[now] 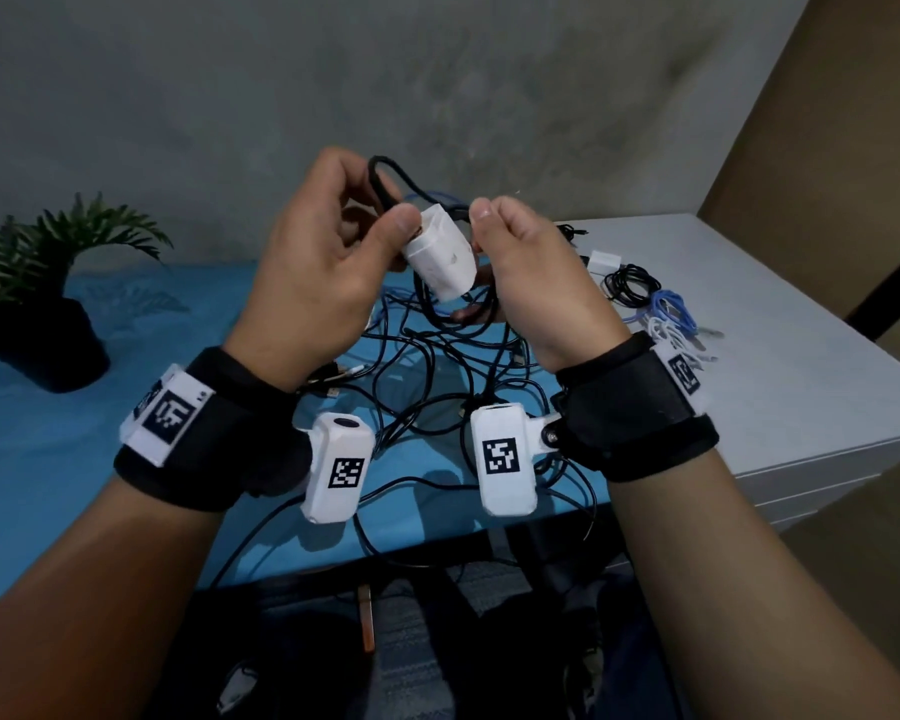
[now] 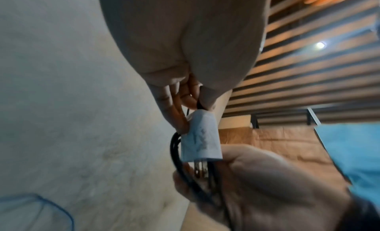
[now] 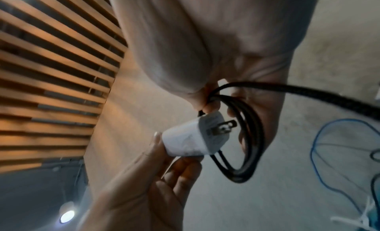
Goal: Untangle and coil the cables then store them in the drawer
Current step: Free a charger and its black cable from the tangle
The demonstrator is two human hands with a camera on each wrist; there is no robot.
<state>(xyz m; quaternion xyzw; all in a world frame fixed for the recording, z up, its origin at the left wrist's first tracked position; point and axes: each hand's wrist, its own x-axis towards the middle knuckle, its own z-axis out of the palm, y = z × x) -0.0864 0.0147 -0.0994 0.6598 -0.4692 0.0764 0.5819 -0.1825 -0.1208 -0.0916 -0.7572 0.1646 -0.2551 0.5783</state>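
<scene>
Both hands are raised above the table. My left hand (image 1: pixel 380 226) pinches a white plug-in charger (image 1: pixel 440 257) between thumb and fingers; its prongs (image 3: pixel 223 127) point toward my right palm. My right hand (image 1: pixel 481 241) grips a small coil of black braided cable (image 3: pixel 242 137) that runs from the charger. In the left wrist view the charger (image 2: pixel 200 137) hangs under my left fingertips (image 2: pixel 180 120), and the black loops (image 2: pixel 185 177) cross my right fingers. Below the hands, a tangle of black cables (image 1: pixel 437 376) lies on the blue cloth (image 1: pixel 100 459); some trail over the front edge.
A white drawer cabinet (image 1: pixel 801 356) stands at the right, drawers shut. On top lie a black coil (image 1: pixel 630 285), a blue coil (image 1: pixel 671 306), a white coil (image 1: pixel 668 337) and a white charger (image 1: pixel 605 262). A potted plant (image 1: pixel 48 283) sits far left.
</scene>
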